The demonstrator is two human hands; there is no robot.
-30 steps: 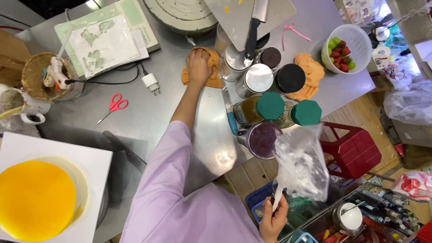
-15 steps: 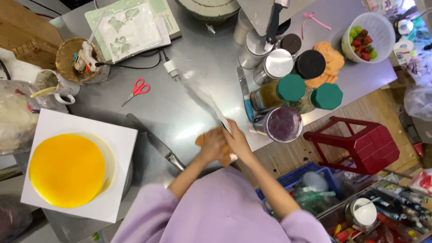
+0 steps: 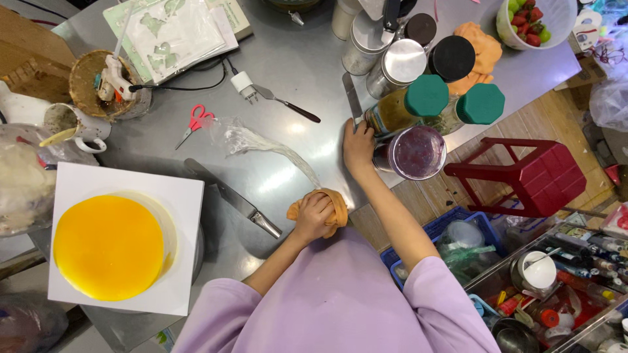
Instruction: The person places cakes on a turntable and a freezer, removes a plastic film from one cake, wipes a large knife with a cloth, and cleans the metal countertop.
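Your left hand (image 3: 315,214) has its grip clamped on a crumpled orange cloth (image 3: 337,208), pressed to the steel worktop (image 3: 294,78) near its front edge, right at the narrow tip of a clear plastic piping bag (image 3: 255,142). Your right hand (image 3: 358,145) lies flat, fingers together and holding nothing, just beside a purple-lidded jar (image 3: 416,151).

The bag is limp, slick film smeared with pale cream; a sideways drag of the soft cloth could catch its tip and spread cream over the smooth, reflective metal. A long knife (image 3: 232,198) lies just beside your left wrist, its blade possibly greasy, though I can't tell from here; an elbow could nudge it toward the glossy yellow cake (image 3: 108,247) on its white square board (image 3: 176,196). The green-capped bottles (image 3: 426,98) stand tall and crowded, easy to topple.
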